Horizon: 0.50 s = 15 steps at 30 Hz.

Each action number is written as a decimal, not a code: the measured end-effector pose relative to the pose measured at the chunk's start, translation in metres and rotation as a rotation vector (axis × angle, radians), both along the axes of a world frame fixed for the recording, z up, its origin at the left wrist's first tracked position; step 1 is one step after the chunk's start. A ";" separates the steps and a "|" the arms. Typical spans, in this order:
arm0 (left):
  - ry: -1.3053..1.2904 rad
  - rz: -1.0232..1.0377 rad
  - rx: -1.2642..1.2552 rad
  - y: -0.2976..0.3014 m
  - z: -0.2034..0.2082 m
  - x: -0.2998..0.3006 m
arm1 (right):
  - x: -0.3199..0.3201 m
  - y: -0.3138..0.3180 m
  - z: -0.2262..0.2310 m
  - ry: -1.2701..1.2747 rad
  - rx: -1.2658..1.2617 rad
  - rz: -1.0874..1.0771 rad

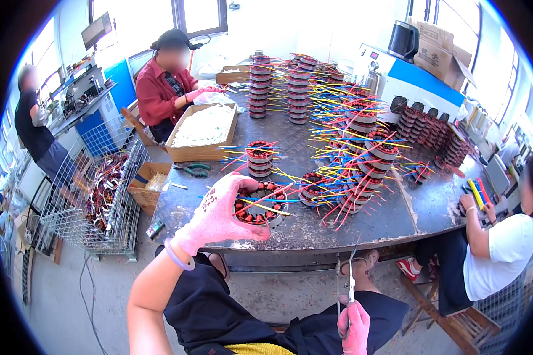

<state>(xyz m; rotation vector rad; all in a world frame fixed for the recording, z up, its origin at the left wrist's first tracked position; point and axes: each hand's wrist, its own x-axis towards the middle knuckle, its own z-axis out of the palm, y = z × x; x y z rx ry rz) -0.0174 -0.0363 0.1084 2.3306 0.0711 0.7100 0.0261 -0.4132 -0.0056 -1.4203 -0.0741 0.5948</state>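
My left hand [219,207], in a pink glove with a lilac band at the wrist, curls its fingers and thumb around a motor stator [241,208]. This steel ring with red coils is at the near edge of the dark table. Down by my lap, my right hand [354,328], also pink-gloved, is closed on a slim torch-like metal tool [352,284] whose thin bent tip points up. Just beyond the left hand stands a short stack of stators [259,158] with red, blue and yellow leads. Another small stator [311,190] lies to its right.
Tall stator stacks [370,168] with leads sticking out crowd the table's [296,234] right half. Green-handled pliers [192,170] and a box of white pieces [204,127] are at left. A wire cage [100,195] stands on the floor. Co-workers sit across [166,89] and at right [497,248].
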 end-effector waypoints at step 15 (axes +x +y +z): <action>0.059 0.168 -0.113 0.091 -0.022 0.058 | 0.012 -0.007 -0.003 0.051 0.003 -0.070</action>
